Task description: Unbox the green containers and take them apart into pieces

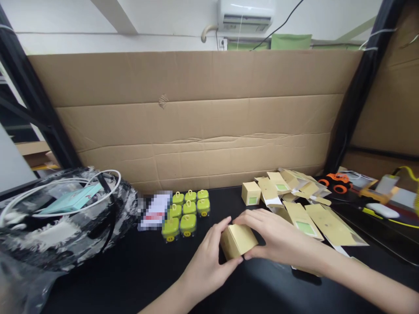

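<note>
Black tabletop (137, 270). Creased corrugated cardboard sheet (196, 117) upright along back edge. Black metal frame posts (360, 87) left and right. White wall (98, 39) above; air conditioner (246, 15) mounted high, cable trailing. Light even, indoor.

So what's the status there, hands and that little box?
Left hand and right hand both grip small kraft box on black table. Green containers nearby, clear of hands.
</note>
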Demonstrator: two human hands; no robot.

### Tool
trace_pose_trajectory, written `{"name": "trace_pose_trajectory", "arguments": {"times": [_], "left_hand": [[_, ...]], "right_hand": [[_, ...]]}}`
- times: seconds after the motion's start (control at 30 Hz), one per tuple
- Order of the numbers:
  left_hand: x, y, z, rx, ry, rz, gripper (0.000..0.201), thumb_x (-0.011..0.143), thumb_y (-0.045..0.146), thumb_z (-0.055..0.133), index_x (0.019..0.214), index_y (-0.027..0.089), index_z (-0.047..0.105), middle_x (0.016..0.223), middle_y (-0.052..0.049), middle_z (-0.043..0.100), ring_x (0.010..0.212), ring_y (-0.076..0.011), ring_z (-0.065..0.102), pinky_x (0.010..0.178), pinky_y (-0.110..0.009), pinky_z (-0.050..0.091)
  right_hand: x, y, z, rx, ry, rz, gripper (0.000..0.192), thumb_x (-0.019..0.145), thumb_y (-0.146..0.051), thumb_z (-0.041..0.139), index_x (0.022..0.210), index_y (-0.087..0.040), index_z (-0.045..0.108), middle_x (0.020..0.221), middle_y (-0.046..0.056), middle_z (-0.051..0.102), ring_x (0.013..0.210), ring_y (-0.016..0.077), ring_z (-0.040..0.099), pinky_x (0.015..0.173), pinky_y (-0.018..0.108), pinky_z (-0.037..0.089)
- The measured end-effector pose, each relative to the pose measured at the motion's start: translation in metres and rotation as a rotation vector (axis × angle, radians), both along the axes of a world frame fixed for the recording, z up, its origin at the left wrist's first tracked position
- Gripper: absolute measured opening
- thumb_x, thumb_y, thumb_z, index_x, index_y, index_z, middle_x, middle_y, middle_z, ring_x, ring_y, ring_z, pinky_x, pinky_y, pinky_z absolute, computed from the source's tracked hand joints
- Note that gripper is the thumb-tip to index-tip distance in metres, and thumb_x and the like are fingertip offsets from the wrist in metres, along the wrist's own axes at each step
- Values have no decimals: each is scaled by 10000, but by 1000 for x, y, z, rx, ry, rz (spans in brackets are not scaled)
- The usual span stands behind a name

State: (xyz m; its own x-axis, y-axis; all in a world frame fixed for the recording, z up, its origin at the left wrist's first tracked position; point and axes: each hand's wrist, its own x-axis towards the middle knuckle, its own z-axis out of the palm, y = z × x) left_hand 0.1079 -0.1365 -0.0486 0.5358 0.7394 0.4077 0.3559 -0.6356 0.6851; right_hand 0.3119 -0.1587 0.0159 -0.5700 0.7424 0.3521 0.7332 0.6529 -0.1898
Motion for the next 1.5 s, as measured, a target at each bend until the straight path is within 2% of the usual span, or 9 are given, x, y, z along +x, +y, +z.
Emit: {"name": "trace_pose_trajectory", "arguments": {"times": [0.13, 0.3, 0.6, 0.8, 0.93, 1.07, 1.2, 1.37, 1.5], "left_hand": [[2, 0, 2, -97, -63, 21, 748, 742, 240, 671, 1342, 299, 227, 1227, -58, 527, 1108, -231, 544, 982, -437, 437], [0, -3, 0, -16, -19, 19, 707, 778, 250, 631, 1330, 312, 192, 1317, -75, 447, 1213, -249, 461, 1034, -470, 366], [5, -4, 10, -180, -137, 31, 699, 723, 195, 661, 1280, 259, 243, 1141, -65, 552, 1081, -232, 553, 954, -426, 440], [6, -3, 17, -237, -93, -143, 553, 683, 190, 702, 1104, 258, 349, 1096, -26, 532, 998, -185, 576, 903, -350, 468], [7, -7, 19, -275, -171, -154, 523, 658, 167, 711, 925, 264, 272, 949, 26, 553, 852, -136, 591, 779, -286, 491], [5, -7, 27, -416, -203, -67, 523, 617, 254, 738, 877, 251, 284, 770, 51, 572, 662, -116, 557, 569, -207, 431], [4, -6, 38, -754, -223, 19, 328, 739, 442, 591, 804, 233, 346, 522, 107, 440, 444, -66, 392, 445, -170, 276], [2, -4, 38, -908, -254, 43, 333, 754, 450, 594, 653, 193, 408, 596, 81, 448, 555, -72, 423, 539, -179, 314], [-2, -1, 38, -1209, -188, 25, 424, 723, 613, 532, 706, 189, 514, 659, 26, 586, 626, -128, 539, 563, -212, 366]], "right_hand": [[-1, -4, -9, 113, -7, -52, 207, 785, -230, 674, 934, -168, 545, 896, 58, 593, 832, 228, 557, 715, 361, 452], [1, -6, -4, 59, 59, 32, 521, 752, -266, 710, 1192, -186, 443, 1144, 98, 530, 1041, 255, 503, 838, 379, 444], [-2, -20, -4, 168, 191, -37, 222, 801, -193, 639, 907, -191, 445, 937, 57, 515, 851, 221, 490, 722, 367, 423], [-3, -27, 4, -361, 432, 140, 72, 918, -238, 449, 983, -228, 421, 867, 5, 527, 735, 129, 545, 636, 244, 465], [2, -17, 8, -157, 260, 275, 237, 834, -135, 530, 1051, -203, 466, 1014, 48, 544, 964, 165, 508, 883, 323, 401], [7, -6, 3, -113, 224, 149, 158, 855, -206, 499, 699, -189, 478, 719, 4, 509, 732, 162, 477, 724, 323, 411], [1, -6, -10, -600, 653, 56, 108, 792, -270, 597, 809, -196, 519, 794, -1, 561, 772, 158, 533, 713, 291, 431], [-16, -17, -25, -1473, 1010, 265, 423, 893, -502, 401, 1015, -151, 603, 998, 113, 632, 940, 196, 608, 844, 332, 438], [-17, -19, -31, -1621, 1057, 310, 547, 927, -529, 291, 980, -111, 640, 1028, 139, 637, 901, 153, 623, 826, 242, 430]]}}
